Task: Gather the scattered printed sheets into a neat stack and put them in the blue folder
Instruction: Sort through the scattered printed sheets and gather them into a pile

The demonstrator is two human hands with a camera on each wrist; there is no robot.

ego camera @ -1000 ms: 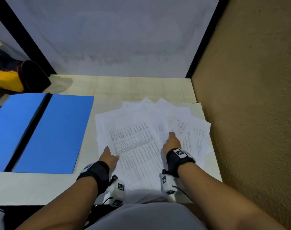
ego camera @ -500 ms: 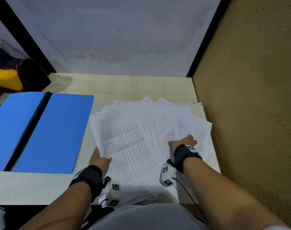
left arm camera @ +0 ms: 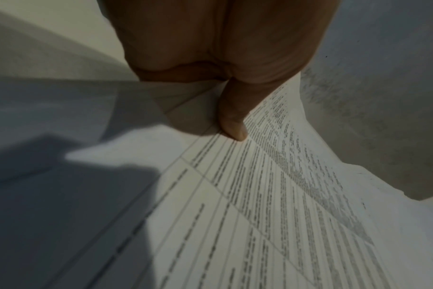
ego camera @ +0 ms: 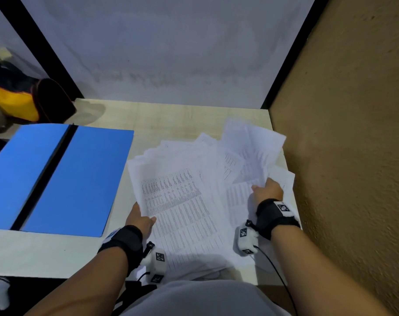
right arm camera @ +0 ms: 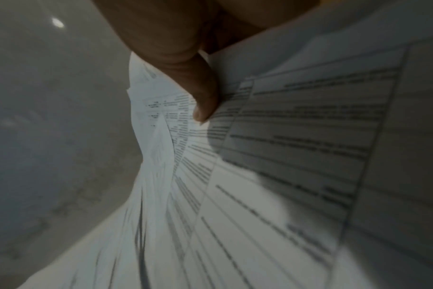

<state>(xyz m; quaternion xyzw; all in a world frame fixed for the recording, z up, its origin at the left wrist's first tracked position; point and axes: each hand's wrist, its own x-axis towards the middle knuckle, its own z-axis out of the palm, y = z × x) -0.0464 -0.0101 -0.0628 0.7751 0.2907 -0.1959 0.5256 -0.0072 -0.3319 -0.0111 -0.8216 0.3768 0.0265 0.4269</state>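
Several white printed sheets (ego camera: pixel 189 201) lie fanned over the right half of the pale table (ego camera: pixel 175 119). My left hand (ego camera: pixel 140 218) grips the left edge of the pile, thumb (left arm camera: pixel 231 125) on the top sheet (left arm camera: pixel 272 195) and fingers hidden under it. My right hand (ego camera: pixel 268 190) pinches the right-hand sheets (right arm camera: pixel 272 156), thumb (right arm camera: pixel 205 101) on top, and lifts them so their far ends (ego camera: pixel 253 144) rise off the table. The blue folder (ego camera: pixel 75 181) lies open and flat to the left of the pile.
A brown textured wall (ego camera: pixel 344 144) runs close along the table's right edge. A white panel (ego camera: pixel 166 49) with black frame bars closes the back. A yellow and black bag (ego camera: pixel 18 101) sits beyond the table's far left corner.
My right hand moved right from the middle of the pile, took hold of the right-hand sheets and lifted them. My left hand slid left to the pile's edge and gripped it.
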